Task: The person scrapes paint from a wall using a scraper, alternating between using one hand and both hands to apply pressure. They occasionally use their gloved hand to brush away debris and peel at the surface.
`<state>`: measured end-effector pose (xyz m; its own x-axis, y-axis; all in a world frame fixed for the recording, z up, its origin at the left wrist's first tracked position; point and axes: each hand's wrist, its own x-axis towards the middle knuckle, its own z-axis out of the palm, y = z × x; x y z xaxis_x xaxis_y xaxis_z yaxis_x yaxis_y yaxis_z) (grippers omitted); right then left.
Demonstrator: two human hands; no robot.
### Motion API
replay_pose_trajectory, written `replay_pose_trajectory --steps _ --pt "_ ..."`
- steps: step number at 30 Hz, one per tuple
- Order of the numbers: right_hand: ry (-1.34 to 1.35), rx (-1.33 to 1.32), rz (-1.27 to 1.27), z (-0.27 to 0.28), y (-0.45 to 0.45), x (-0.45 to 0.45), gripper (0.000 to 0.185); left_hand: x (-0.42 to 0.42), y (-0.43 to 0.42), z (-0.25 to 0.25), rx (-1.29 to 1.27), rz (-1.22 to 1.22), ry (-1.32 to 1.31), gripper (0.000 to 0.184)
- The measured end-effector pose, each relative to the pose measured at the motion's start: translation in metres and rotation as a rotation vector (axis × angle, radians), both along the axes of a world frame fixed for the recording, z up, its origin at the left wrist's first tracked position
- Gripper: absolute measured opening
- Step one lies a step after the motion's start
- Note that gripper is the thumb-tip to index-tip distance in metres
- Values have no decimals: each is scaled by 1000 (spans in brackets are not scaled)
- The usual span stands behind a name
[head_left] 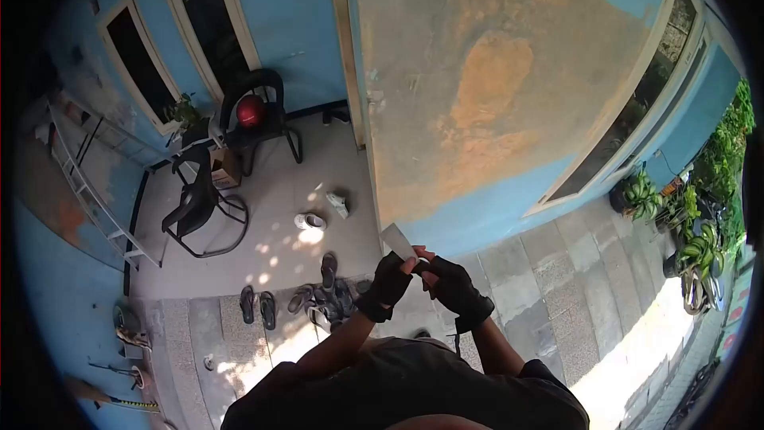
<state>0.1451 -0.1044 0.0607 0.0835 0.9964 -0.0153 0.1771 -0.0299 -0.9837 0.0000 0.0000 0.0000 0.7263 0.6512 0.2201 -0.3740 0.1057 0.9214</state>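
A scraper (pixel 397 240) with a flat, pale metal blade points up and to the left in front of the wall corner. My left hand (pixel 389 283), in a black fingerless glove, is closed at the base of the blade. Close beside it, my right hand (pixel 448 287) in a matching glove has its fingers wrapped round the handle end. Fingers and gloves cover most of the handle. Behind the hands stands a wall (pixel 430 135) with worn grey and orange patches above a blue lower band.
Several sandals (pixel 328 299) lie at the porch edge, with white shoes (pixel 310 221) farther in. Black chairs (pixel 195 203), one bearing a red helmet (pixel 251 111), stand at the left near a ladder (pixel 79 179). Potted plants (pixel 639 197) line the right side.
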Motion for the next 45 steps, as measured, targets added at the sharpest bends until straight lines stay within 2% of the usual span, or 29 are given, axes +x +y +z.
replay_pose_trajectory --steps 2,3,5,9,12,15,19,21,23,26,28,29,33,35,36,39,41,42,43,45 --pt "90 -9 56 -1 16 -11 50 -14 7 1 38 133 36 41" --pt "27 10 58 9 -16 49 49 52 -31 2 -3 152 -56 41" --pt "60 42 57 -5 -1 40 46 44 -18 6 70 254 14 38" --pt "51 22 55 0 2 31 45 41 -21 18 -7 276 -22 36" --pt "77 46 16 7 9 23 47 46 -8 23 55 285 -43 36" --pt "-13 92 -78 13 7 20 48 55 -4 32 -43 248 -8 33" --pt "59 162 -185 17 0 37 50 73 -2 30 -3 203 -61 32" --pt "57 8 -193 26 -9 49 49 76 2 26 114 139 143 32" --pt "82 23 -233 16 -14 50 47 79 0 32 19 59 155 33" --pt "116 69 -320 15 -26 50 44 91 -7 31 285 167 186 35" --pt "305 -40 -353 13 -35 54 40 92 -7 32 274 90 203 35" --pt "306 -41 -359 12 -37 58 40 94 -6 32 260 29 212 35" --pt "272 -53 -376 11 -27 78 37 117 -2 36 378 59 168 34" --pt "323 -27 -335 14 -26 96 37 133 -9 43 223 98 106 35" --pt "322 -24 -329 15 -25 106 37 141 -10 46 221 67 124 40" --pt "335 -61 -296 17 -29 145 40 178 -17 54 146 64 44 40" --pt "540 -46 -204 18 -40 179 42 209 -27 56 135 95 7 40" --pt "687 -56 -98 19 -48 201 50 224 -35 59 146 90 15 40" --pt "680 -60 -81 21 -56 222 50 236 -45 62 156 83 33 40" --pt "976 -174 129 25 -70 258 58 260 -70 68 100 108 39 41"
